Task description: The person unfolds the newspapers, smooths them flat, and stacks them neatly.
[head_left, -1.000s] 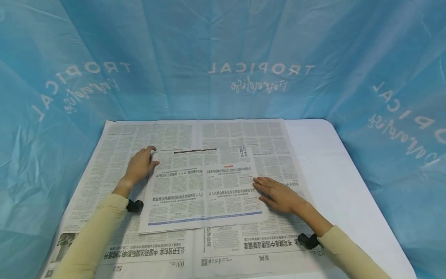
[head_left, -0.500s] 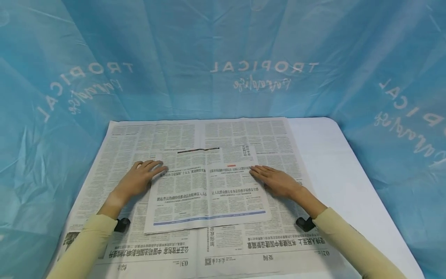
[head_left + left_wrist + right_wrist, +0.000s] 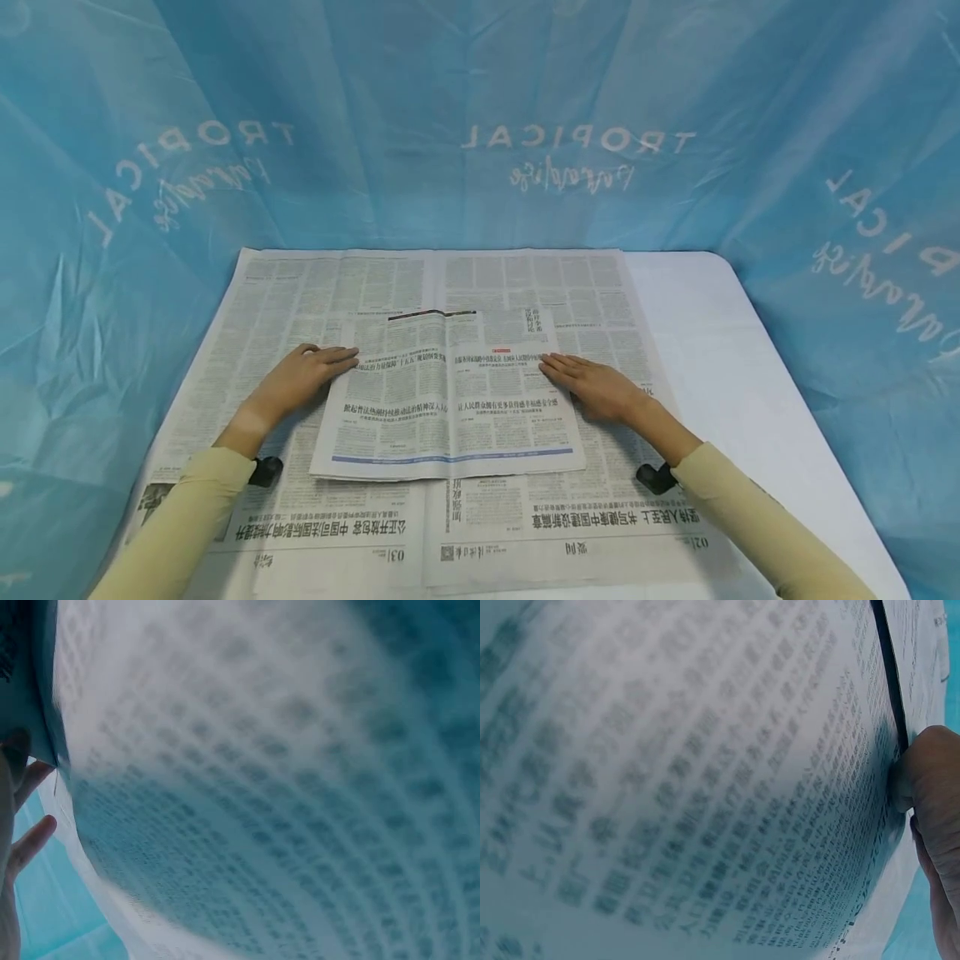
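Note:
A smaller folded newspaper (image 3: pixel 450 433) lies over a larger spread newspaper (image 3: pixel 300 292) in the head view. My left hand (image 3: pixel 303 379) holds its left edge, fingers reaching onto the top sheet. On the opposite edge my right hand (image 3: pixel 596 387) lies with its fingers over the paper; both thumbs are hidden from the head view. In the left wrist view, fingertips (image 3: pixel 34 840) show beside the paper's edge at the far left. My right hand (image 3: pixel 934 795) meets a dark paper edge in the right wrist view. Printed paper, blurred, fills most of both wrist views.
White table surface (image 3: pixel 750 400) shows at the right of the spread newspaper. A blue curtain (image 3: pixel 480 183) with mirrored lettering encloses the back and both sides. A small black wrist camera (image 3: pixel 266 472) sits at the left wrist, another black camera (image 3: pixel 656 477) at the right.
My left hand has come down from the upper left corner to the left edge, my right hand a little up the right edge. The folded newspaper's left side has shifted slightly away, straightening it.

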Demonstrator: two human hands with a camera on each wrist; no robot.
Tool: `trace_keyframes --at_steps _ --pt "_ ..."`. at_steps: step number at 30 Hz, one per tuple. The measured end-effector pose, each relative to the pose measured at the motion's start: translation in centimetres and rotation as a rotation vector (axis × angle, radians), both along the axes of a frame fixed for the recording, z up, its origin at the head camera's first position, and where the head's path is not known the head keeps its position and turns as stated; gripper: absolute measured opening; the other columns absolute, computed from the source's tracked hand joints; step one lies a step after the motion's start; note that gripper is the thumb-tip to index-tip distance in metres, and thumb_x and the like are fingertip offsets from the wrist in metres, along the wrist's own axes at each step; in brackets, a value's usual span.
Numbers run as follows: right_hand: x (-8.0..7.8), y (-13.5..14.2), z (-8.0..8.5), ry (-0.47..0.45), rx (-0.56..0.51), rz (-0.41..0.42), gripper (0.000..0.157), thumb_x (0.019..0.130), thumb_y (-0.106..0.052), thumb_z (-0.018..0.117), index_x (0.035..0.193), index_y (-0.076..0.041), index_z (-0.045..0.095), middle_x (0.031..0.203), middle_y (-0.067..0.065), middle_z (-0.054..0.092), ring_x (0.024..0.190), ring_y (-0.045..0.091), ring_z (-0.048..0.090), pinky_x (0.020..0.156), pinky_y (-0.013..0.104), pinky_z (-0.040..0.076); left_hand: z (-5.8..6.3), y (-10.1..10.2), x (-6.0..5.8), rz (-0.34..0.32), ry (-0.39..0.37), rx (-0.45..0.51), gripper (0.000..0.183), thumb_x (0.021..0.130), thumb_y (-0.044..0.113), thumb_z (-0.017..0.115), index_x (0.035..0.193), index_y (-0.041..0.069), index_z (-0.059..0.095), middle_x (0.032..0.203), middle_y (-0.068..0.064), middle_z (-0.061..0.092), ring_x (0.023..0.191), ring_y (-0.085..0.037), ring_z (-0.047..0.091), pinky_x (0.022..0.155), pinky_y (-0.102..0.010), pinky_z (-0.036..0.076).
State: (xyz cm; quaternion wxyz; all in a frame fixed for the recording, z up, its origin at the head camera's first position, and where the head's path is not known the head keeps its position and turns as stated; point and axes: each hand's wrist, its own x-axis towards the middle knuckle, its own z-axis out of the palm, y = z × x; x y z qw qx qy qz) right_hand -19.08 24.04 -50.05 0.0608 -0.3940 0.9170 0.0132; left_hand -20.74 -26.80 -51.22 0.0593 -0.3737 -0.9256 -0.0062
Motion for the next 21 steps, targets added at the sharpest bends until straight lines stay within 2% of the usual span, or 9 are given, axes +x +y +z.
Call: trace_keyframes --at_steps 4,10,14,17,21 --pt "-0.07 0.1 0.03 -0.014 -0.019 0.002 0.073 0.089 -0.003 0.067 0.153 -0.006 0.031 0.158 0.011 0.032 0.144 0.031 0.034 0.113 0.045 0.033 0.35 0.1 -0.14 0.05 -0.064 0.015 0.044 0.086 -0.008 0.066 0.128 0.005 0.064 0.133 -0.013 0.061 0.117 -0.03 0.06 0.092 -0.05 0.047" --pt "-0.29 -0.08 0.46 -0.038 -0.026 -0.03 0.069 0.092 -0.006 0.063 0.153 -0.007 0.031 0.159 0.01 0.031 0.144 0.03 0.033 0.114 0.045 0.032 0.31 0.08 -0.26 0.083 -0.07 0.176 0.04 0.082 -0.014 0.067 0.119 0.001 0.068 0.121 -0.018 0.067 0.11 -0.036 0.063 0.09 -0.052 0.05" --pt "-0.37 -0.11 0.58 -0.044 -0.027 -0.038 0.069 0.092 -0.005 0.062 0.153 -0.008 0.031 0.158 0.009 0.031 0.144 0.03 0.033 0.113 0.045 0.033 0.5 0.1 -0.37 0.08 -0.054 0.248 0.035 0.082 -0.017 0.065 0.114 -0.004 0.07 0.12 -0.02 0.066 0.112 -0.039 0.062 0.091 -0.05 0.05" --pt "-0.27 -0.05 0.42 -0.046 -0.031 -0.039 0.067 0.093 -0.005 0.06 0.153 -0.008 0.032 0.158 0.009 0.032 0.144 0.031 0.034 0.113 0.045 0.033 0.65 0.07 -0.4 0.051 -0.048 0.318 0.03 0.082 -0.019 0.062 0.109 -0.009 0.07 0.118 -0.023 0.066 0.11 -0.041 0.062 0.089 -0.05 0.051" --pt "0.02 -0.05 0.28 -0.055 -0.038 -0.05 0.062 0.095 -0.006 0.056 0.152 -0.008 0.033 0.158 0.008 0.033 0.143 0.031 0.035 0.112 0.045 0.035 0.72 -0.25 -0.44 0.009 -0.083 0.382 0.026 0.081 -0.021 0.062 0.104 -0.012 0.071 0.114 -0.025 0.067 0.105 -0.044 0.063 0.086 -0.051 0.052"
